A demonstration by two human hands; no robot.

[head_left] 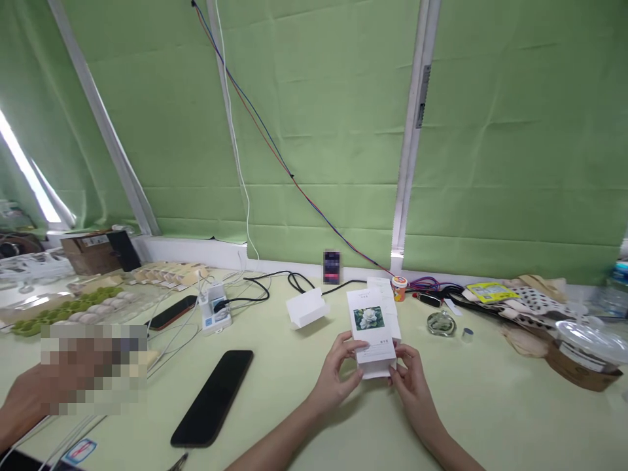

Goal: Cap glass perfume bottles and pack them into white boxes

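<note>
A white carton (375,340) printed with a white flower on green leaves is between my two hands. My left hand (338,373) grips its left side, with fingers over the front face and the thumb by the lower edge. My right hand (413,386) pinches the lower right corner. The near end of the carton looks open; its inside is hidden. Behind it, partly covered, is another white printed panel (387,294); whether it is joined cannot be made out. A small white folded card piece (307,307) lies to the left, apart from my hands.
Right of the carton are a round glass bottle (441,324), a small cap (467,335) and an orange tub (399,288). Left are a black phone (213,399) and a power strip (214,311) with cables. Another person's blurred hand (83,373) is at far left. A lidded bowl (586,353) stands far right.
</note>
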